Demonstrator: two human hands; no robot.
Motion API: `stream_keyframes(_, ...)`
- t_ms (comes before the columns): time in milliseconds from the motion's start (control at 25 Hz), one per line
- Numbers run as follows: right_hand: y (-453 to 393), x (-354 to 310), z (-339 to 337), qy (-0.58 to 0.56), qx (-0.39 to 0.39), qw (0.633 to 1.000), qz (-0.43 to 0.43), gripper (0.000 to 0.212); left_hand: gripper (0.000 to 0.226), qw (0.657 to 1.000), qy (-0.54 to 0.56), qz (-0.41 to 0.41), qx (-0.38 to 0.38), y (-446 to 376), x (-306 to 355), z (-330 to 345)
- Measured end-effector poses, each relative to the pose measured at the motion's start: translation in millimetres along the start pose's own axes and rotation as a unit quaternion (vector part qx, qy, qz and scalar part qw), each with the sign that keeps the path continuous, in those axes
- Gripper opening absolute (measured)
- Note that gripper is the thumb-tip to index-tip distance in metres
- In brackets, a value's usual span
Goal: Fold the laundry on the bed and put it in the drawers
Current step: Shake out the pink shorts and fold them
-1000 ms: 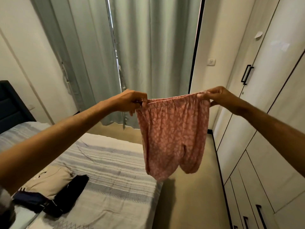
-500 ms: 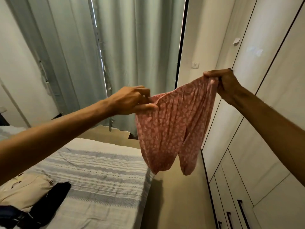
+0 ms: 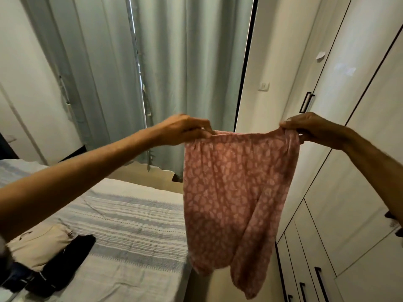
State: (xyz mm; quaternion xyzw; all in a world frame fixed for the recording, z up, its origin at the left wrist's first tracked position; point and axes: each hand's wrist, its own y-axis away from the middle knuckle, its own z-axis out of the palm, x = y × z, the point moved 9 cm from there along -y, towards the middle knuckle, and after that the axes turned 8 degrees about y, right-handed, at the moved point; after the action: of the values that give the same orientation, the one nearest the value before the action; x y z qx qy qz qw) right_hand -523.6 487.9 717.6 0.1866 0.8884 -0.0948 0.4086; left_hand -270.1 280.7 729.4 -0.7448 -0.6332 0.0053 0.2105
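Pink patterned shorts blurred, waistband pinched by left hand and right hand; folded clothes at 8 o'clock cut off on bed

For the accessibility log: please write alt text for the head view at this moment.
Both hands, left hand and right hand, pinch the waistband of pink patterned shorts held up in the air beside a striped bed, where folded clothes lie; wardrobe drawers stand at right.

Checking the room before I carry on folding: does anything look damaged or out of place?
Nothing serious. The green curtain has a gap with a ragged-looking edge, though blur may exaggerate it. The pink shorts, pinched at the waistband by the left hand and right hand, look intact.
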Motion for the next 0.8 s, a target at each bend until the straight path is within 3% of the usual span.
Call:
stream_keyframes(160,3.9,-14.0,18.8,0.241,-0.018,0.969,-0.051,0.038,0.023,0.991,-0.126,0.038,-0.026,0.7,-29.8,1.9)
stream_keyframes(320,6.2,-34.1,15.8,0.472,0.090,0.862,-0.164,0.044,0.029,0.960,-0.257,0.107,-0.042,-9.5,-15.4,11.2)
stream_keyframes(520,8.2,-55.9,23.7,0.598,0.153,0.764,-0.187,0.038,0.050,0.942,-0.310,0.125,-0.002,-18.2,2.0,-3.2)
stream_keyframes(640,17.2,-63.2,53.8,0.661,0.098,0.701,-0.250,0.032,0.050,0.942,-0.312,0.118,0.026,-19.0,0.2,-15.9)
stream_keyframes(800,32.8,-70.2,72.6,0.684,0.064,0.655,-0.315,0.035,0.047,0.958,-0.272,0.087,0.016,-11.4,-19.8,-23.1)
